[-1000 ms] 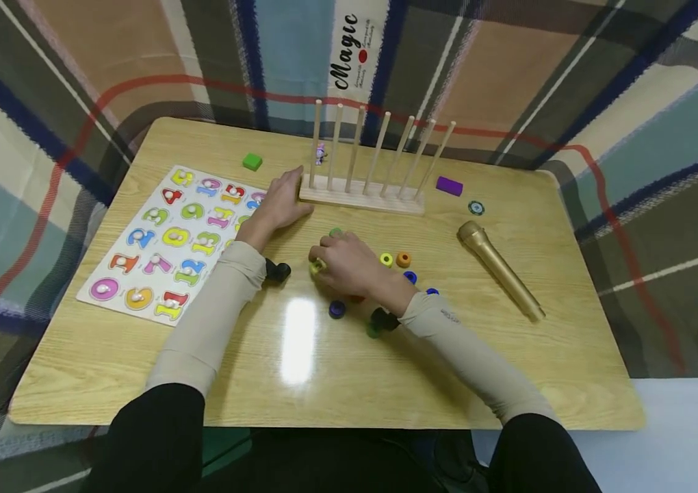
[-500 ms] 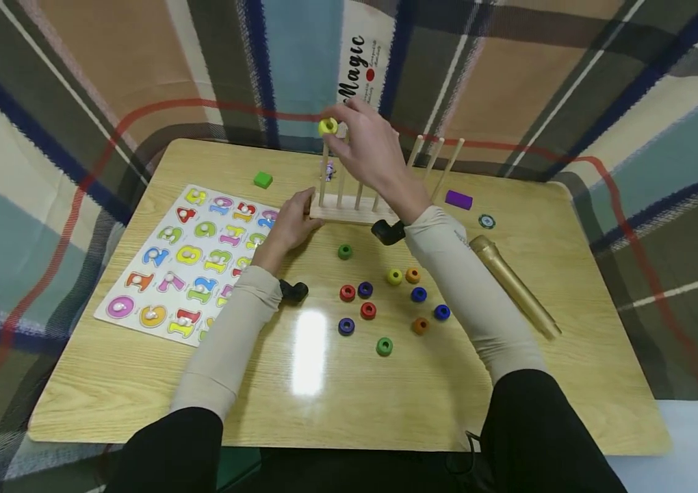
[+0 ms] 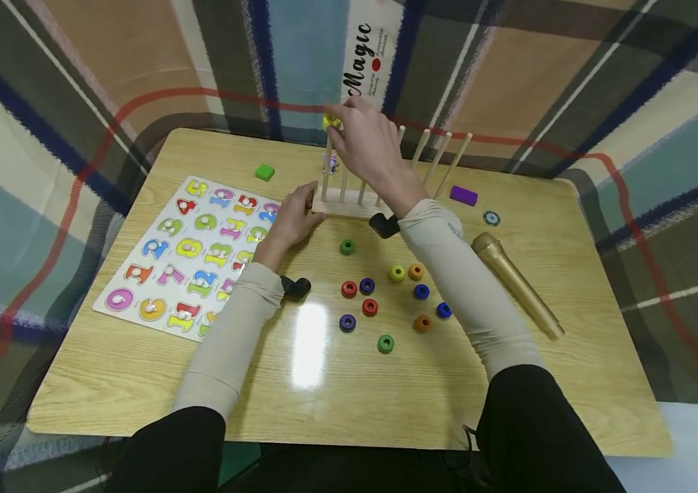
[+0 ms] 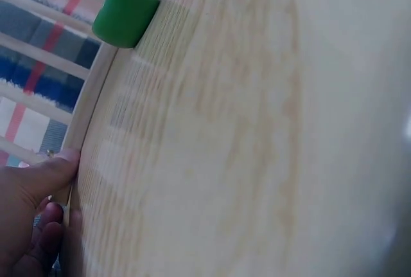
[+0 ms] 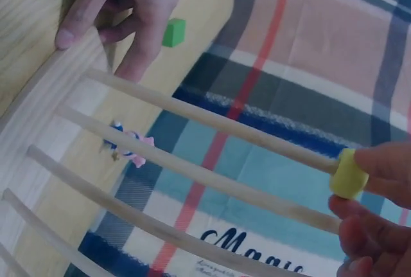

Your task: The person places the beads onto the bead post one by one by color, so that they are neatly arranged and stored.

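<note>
My right hand (image 3: 370,147) is raised over the wooden peg rack (image 3: 349,204) and pinches a yellow bead (image 5: 350,175) between thumb and fingers. The bead sits right at the tip of the leftmost peg (image 5: 257,134), as the right wrist view shows. My left hand (image 3: 293,218) grips the left end of the rack's base, thumb on the near side and fingers round the end. In the left wrist view, a green bead (image 4: 126,13) lies in front of the base. My right hand and forearm hide parts of some pegs in the head view.
Several loose beads, such as a red bead (image 3: 370,307), lie before the rack. A number puzzle board (image 3: 167,270) is at left, a gold microphone (image 3: 518,287) at right. Behind are a green block (image 3: 265,172), a small figurine (image 5: 131,145), a purple block (image 3: 463,196) and a round chip (image 3: 491,218).
My right hand picked the yellow bead off the table and lifted it to the leftmost peg's tip. It moved only slightly over the last half second. The left hand still holds the base.
</note>
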The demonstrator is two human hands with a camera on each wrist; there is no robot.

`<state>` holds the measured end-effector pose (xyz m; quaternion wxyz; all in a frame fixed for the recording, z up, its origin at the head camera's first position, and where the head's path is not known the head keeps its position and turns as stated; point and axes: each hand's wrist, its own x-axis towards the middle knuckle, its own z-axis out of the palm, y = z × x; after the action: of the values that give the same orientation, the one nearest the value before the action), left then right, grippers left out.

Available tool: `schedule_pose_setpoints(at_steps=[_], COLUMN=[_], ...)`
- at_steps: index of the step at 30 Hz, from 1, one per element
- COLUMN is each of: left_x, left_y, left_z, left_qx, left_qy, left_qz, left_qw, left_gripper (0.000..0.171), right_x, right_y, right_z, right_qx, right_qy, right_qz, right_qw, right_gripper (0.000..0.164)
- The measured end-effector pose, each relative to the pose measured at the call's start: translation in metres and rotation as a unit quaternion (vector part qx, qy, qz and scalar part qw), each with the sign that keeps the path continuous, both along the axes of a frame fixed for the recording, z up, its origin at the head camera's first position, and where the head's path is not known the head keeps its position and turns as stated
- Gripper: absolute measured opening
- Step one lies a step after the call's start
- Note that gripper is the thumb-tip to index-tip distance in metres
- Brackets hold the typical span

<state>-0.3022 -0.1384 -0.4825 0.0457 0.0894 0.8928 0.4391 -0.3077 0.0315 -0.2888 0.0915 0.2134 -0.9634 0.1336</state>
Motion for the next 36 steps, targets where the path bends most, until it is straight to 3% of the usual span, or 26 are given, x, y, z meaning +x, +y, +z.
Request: schedule_pose_setpoints(at_steps=[4,7,9,11,13,15,18,21,23,26,28,32,36], left_x=[-0.002,-0.004,-0.006,-0.008,-0.01,-0.01,-0.008,-0.006,-0.007,-0.007,-0.006,-0.004,-0.003], left_y=[-0.001,-0.002,-0.001,0.0,0.001,0.001,0.002,0.003,0.001,0.0,0.001,0.004,0.005], left_z=[0.0,0.003,0.006,0.008,0.009,0.008,0.005,-0.001,0.0,0.0,-0.001,-0.001,-0.001], left_qx=[-0.005,-0.009,-0.01,-0.01,-0.01,-0.012,-0.01,-0.007,-0.007,-0.008,-0.008,-0.003,-0.001], left_qy=[-0.002,0.006,0.013,0.014,0.009,0.003,-0.003,-0.004,0.003,0.006,0.005,0.011,0.024], left_qz=[-0.003,0.001,0.004,0.005,0.004,0.003,0.002,0.006,0.01,0.008,0.003,0.001,0.001], left_qw=[1.0,0.9999,0.9999,0.9998,0.9999,0.9999,0.9999,0.9999,0.9999,0.9999,0.9999,0.9999,0.9997], left_gripper=[0.077,0.076,0.076,0.076,0.076,0.076,0.076,0.076,0.075,0.076,0.076,0.075,0.072], right_x=[0.009,0.023,0.036,0.05,0.064,0.077,0.092,0.101,0.101,0.096,0.089,0.066,0.039], right_y=[0.01,0.032,0.054,0.078,0.1,0.12,0.138,0.146,0.144,0.137,0.13,0.106,0.074], right_z=[-0.003,-0.012,-0.025,-0.042,-0.064,-0.087,-0.116,-0.135,-0.137,-0.131,-0.118,-0.075,-0.032], right_qx=[-0.028,-0.083,-0.091,-0.063,-0.004,0.056,0.111,0.112,0.102,0.081,0.057,-0.015,-0.075], right_qy=[0.013,0.044,0.048,0.032,-0.014,-0.072,-0.132,-0.136,-0.117,-0.092,-0.083,-0.042,0.026], right_qz=[-0.002,0.024,0.052,0.092,0.126,0.158,0.176,0.184,0.19,0.195,0.184,0.152,0.123], right_qw=[1.0,0.995,0.993,0.993,0.992,0.983,0.969,0.967,0.97,0.973,0.978,0.987,0.989], right_gripper=[0.049,0.049,0.043,0.036,0.033,0.036,0.042,0.038,0.032,0.031,0.033,0.036,0.035])
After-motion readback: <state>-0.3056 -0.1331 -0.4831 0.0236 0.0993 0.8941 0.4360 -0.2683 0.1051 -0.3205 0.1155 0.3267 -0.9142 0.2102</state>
